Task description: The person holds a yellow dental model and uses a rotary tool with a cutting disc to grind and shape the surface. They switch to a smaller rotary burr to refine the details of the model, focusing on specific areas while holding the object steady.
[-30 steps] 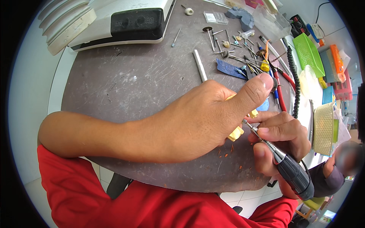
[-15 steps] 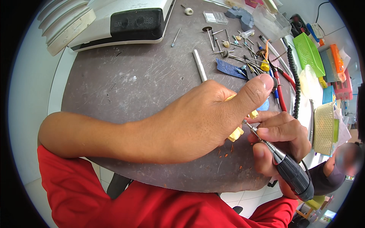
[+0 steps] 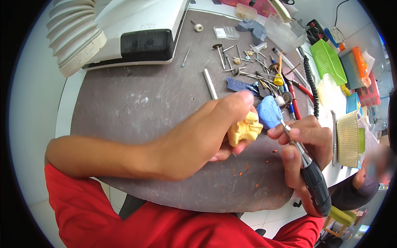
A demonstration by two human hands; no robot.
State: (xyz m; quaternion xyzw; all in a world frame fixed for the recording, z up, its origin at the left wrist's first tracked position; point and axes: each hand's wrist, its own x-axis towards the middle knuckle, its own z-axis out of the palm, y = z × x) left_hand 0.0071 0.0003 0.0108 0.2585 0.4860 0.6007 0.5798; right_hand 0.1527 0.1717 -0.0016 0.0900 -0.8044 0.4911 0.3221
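Observation:
My left hand (image 3: pixel 202 134) is closed around a yellow plaster dental model (image 3: pixel 246 131), its thumb over the top and fingertips below. The model's ridged side faces up and to the right. My right hand (image 3: pixel 309 138) grips a black and silver rotary handpiece (image 3: pixel 317 186) like a pen. Its thin tip points up and left, apart from the model, and in the picture it overlaps the lower right of a blue putty lump (image 3: pixel 269 110). Orange shavings (image 3: pixel 247 166) lie scattered on the brown bench mat (image 3: pixel 136 111) below the hands.
Loose burs and polishing wheels (image 3: pixel 244 72) lie beyond my hands, near red-handled pliers (image 3: pixel 304 89). A white machine (image 3: pixel 144 25) and ribbed hose (image 3: pixel 76 39) stand far left. Right are a green basket (image 3: pixel 328 62), a cream basket (image 3: pixel 348 138) and another person (image 3: pixel 353 190).
My left hand has drawn left and turned, showing more of the plaster model. The handpiece tip has come away from it. The blue putty lump now shows fully; the view has shifted slightly.

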